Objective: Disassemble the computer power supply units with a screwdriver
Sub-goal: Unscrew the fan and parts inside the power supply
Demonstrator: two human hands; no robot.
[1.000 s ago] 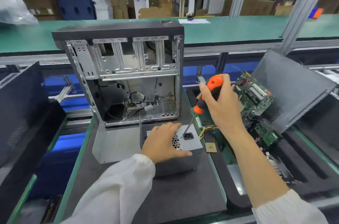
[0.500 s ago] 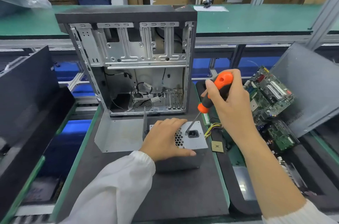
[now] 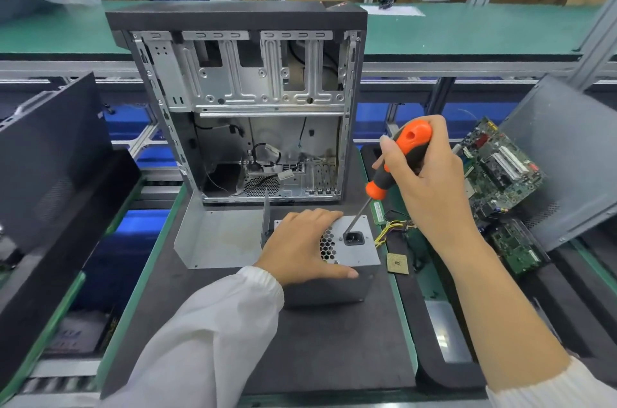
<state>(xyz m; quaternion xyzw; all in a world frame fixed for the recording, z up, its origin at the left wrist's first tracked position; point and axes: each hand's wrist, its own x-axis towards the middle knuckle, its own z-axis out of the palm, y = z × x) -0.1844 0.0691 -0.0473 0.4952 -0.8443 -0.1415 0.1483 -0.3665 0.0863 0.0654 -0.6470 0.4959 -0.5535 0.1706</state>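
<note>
1. The power supply unit (image 3: 354, 250) sat on the dark surface (image 3: 327, 347), just in front of the opened computer case (image 3: 240, 107), its socket face turned up.
2. The left hand (image 3: 300, 245) lay flat across its top, fingers straight, thumb along the near edge, pressing it down and gripping nothing.
3. The right hand (image 3: 430, 180) had its grip wrapped round the orange-and-black screwdriver (image 3: 395, 162), which slanted down to the left.
4. The screwdriver's tip met the unit's top face just above the black power socket (image 3: 353, 238).
5. Yellow wires (image 3: 390, 230) trailed from the unit's right side.
6. A loose processor chip (image 3: 397, 263) lay just right of the unit; circuit boards (image 3: 500, 174) were piled farther right.
</note>
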